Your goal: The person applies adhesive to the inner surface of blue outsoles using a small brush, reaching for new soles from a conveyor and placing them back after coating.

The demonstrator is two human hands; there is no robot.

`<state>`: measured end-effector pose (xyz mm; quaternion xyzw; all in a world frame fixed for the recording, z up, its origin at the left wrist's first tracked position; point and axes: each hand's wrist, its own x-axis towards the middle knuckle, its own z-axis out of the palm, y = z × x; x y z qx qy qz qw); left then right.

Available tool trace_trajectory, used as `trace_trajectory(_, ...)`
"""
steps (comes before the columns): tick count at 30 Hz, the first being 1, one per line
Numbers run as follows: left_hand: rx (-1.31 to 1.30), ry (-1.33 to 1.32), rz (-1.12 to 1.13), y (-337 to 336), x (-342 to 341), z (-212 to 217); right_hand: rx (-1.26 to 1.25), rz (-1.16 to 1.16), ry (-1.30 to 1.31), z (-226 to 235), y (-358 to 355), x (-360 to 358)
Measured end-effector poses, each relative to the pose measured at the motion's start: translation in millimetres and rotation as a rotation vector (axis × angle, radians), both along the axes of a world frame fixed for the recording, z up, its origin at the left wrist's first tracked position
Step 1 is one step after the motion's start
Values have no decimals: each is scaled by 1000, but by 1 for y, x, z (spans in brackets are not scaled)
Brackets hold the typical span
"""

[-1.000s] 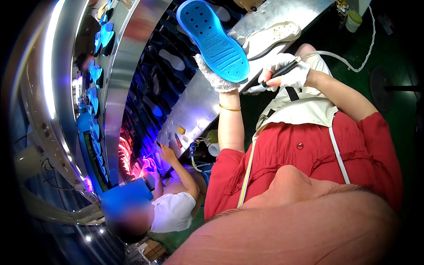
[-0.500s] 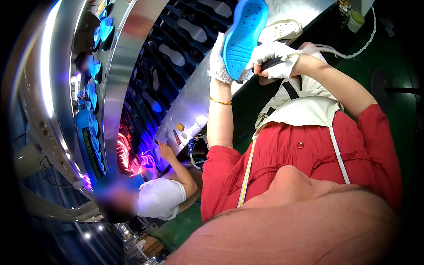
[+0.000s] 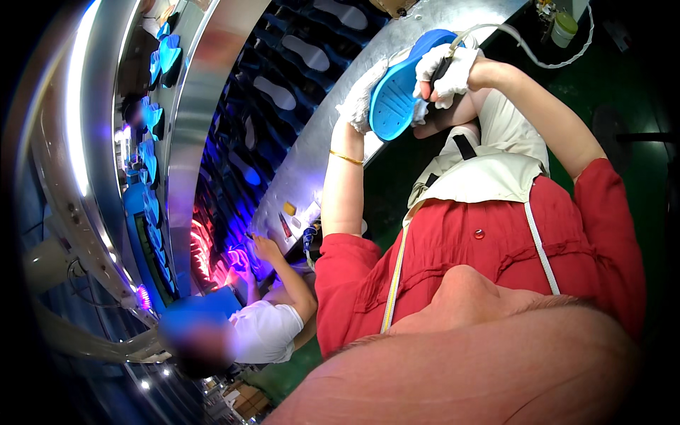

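While a second ago the blue shoe sole (image 3: 401, 95) lay flat and broad to the camera, it now stands edge-on above the bench (image 3: 312, 152), gripped by the gloved left hand (image 3: 363, 99); the right hand (image 3: 448, 71), closed on a hosed tool, works its rim.

White knit gloves on left hand (image 3: 359, 106) and right hand (image 3: 448, 71), red short-sleeved shirt, cream apron
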<state>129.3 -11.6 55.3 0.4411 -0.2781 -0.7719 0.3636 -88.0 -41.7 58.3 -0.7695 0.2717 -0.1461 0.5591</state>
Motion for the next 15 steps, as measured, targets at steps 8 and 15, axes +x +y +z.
trace_trajectory(8,-30,36,-43,8,-16,26,83,-47,-169,6,-11,-18)
trace_trajectory(15,-76,407,193,20,-12,-4,255,-189,-396,10,4,-13)
